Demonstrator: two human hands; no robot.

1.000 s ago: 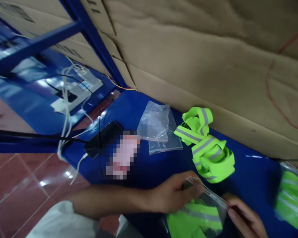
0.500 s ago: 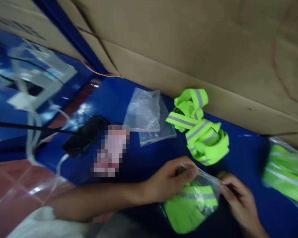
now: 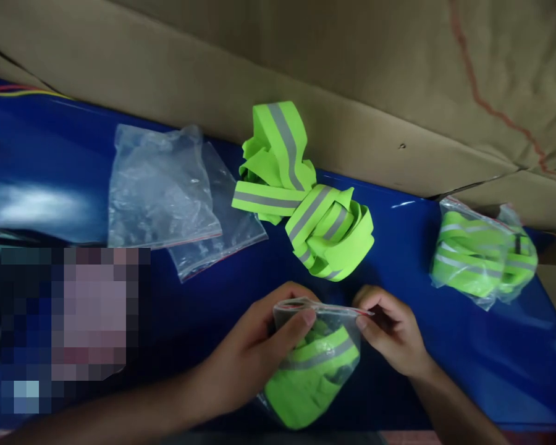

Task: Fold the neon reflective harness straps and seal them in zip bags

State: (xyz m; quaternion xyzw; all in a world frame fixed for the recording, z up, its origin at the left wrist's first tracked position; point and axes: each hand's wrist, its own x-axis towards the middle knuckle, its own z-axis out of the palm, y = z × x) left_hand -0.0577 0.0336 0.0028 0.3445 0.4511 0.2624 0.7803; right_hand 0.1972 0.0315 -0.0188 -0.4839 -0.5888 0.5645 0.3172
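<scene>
My left hand (image 3: 271, 330) grips the upper left of a clear zip bag (image 3: 352, 355), thumb in front near the folded mouth. Inside that bag lies a neon-green reflective strap (image 3: 301, 383) with a grey stripe. At the bag's upper right corner, my right hand (image 3: 389, 327) pinches the red-lined zip edge between thumb and fingers. Just beyond my hands, a loose heap of the same neon-green straps (image 3: 327, 232) lies on the blue table (image 3: 398, 247). Left of the heap, two flat clear zip bags (image 3: 162, 191) overlap, with no straps in them.
Filled bags of green straps (image 3: 472, 253) lie at the right. Large cardboard boxes (image 3: 375, 123) wall off the table's far side. A pixelated pinkish item (image 3: 95, 306) is at the lower left. Red and yellow wires (image 3: 23, 93) run along the far left edge.
The view has swung to the right, so the power strip and cables at the left are out of sight. Both hands still hold the bag, its mouth edge now straighter between them.
</scene>
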